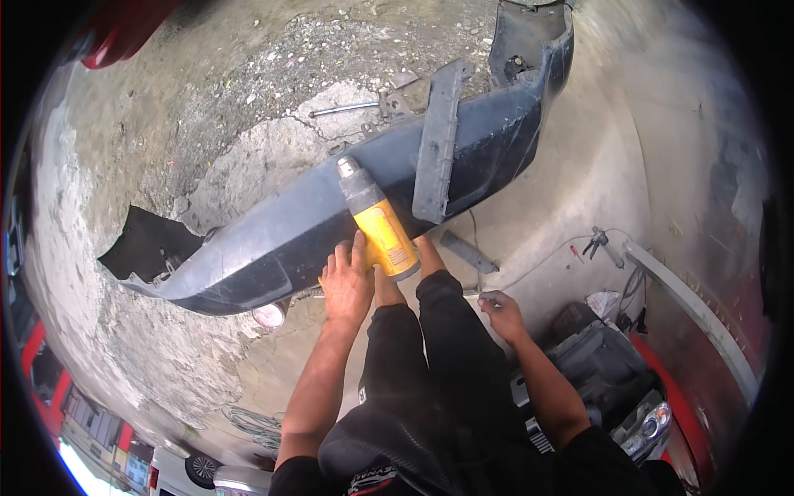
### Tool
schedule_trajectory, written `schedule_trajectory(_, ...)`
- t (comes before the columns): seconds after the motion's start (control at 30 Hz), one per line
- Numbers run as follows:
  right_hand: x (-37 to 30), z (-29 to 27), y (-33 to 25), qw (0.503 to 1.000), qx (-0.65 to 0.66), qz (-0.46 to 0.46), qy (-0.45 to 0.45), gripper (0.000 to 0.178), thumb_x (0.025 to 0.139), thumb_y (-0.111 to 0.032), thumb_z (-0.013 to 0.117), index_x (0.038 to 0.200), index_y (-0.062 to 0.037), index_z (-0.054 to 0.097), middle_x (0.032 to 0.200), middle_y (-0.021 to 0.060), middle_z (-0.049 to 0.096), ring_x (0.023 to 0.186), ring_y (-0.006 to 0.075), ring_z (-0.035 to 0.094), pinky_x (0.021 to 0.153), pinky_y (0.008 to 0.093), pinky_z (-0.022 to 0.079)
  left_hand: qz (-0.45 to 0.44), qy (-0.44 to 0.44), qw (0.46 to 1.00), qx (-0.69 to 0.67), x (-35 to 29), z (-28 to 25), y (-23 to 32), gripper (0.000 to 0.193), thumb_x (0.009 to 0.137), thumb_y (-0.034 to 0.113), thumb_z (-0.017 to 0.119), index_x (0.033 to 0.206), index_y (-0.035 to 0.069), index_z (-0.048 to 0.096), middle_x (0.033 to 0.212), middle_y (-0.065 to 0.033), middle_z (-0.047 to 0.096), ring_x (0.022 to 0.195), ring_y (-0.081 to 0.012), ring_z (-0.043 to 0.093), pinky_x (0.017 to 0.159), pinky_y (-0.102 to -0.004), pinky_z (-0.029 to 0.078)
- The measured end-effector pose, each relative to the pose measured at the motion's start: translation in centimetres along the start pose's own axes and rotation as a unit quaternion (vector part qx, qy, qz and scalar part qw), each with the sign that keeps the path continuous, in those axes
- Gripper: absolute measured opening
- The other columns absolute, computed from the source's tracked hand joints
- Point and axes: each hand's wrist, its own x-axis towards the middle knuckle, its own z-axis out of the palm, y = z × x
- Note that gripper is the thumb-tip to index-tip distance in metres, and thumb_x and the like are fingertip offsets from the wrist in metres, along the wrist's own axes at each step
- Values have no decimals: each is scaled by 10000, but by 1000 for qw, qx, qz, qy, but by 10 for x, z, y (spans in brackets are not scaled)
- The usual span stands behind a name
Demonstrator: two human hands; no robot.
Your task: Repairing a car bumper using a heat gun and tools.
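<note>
My left hand (346, 285) is closed on a yellow and dark grey heat gun (385, 234). Its handle is mostly hidden by the hand, and its metal nozzle points away from me over a dark car bumper (310, 227). The bumper lies across in front of my legs, scuffed, with its far right end curving up. A long narrow dark plastic strip (438, 145) rests across it, right of the heat gun. My right hand (502, 316) is held beside my knee, apart from the bumper, fingers curled in; whatever it holds is hidden.
A metal rod (343, 109) lies on broken concrete beyond the bumper. A round can (270, 314) stands by its near edge. To the right are a clamp-like tool (595, 242), a cable, a long pale bar (695, 307), a headlight (649, 430) and a red car part (680, 405).
</note>
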Motion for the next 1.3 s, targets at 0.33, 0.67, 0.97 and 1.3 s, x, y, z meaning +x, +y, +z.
schedule_trajectory(0.33,8,-2,-91,997,16,-74,-1,200,882,-167,679,986,3,672,831,63,674,747,125,605,717,277,492,31,-2,1000,-6,1,-1,-2,646,813,249,693,1384,92,433,1156,-112,558,1031,-286,574,873,-407,471)
schedule_trajectory(0.67,8,5,-75,996,-15,-84,-5,222,871,-188,698,992,-3,678,841,77,677,764,141,607,733,283,489,47,-12,999,6,0,-1,-9,603,836,191,653,1390,89,438,1209,-113,543,1069,-282,558,915,-397,448)
schedule_trajectory(0.97,5,7,-78,996,3,-88,-9,205,872,-155,680,1006,1,675,868,57,669,778,124,581,727,270,471,50,-19,998,13,3,-2,-6,565,848,118,607,1388,91,445,1213,-119,542,1079,-282,553,924,-395,439)
schedule_trajectory(1.3,6,14,-70,996,14,-89,-12,195,871,-164,695,1001,-18,688,836,72,673,749,124,598,718,270,488,16,-14,1000,2,2,-8,-11,721,749,131,739,1400,118,429,1204,-122,549,1075,-295,557,915,-417,456)
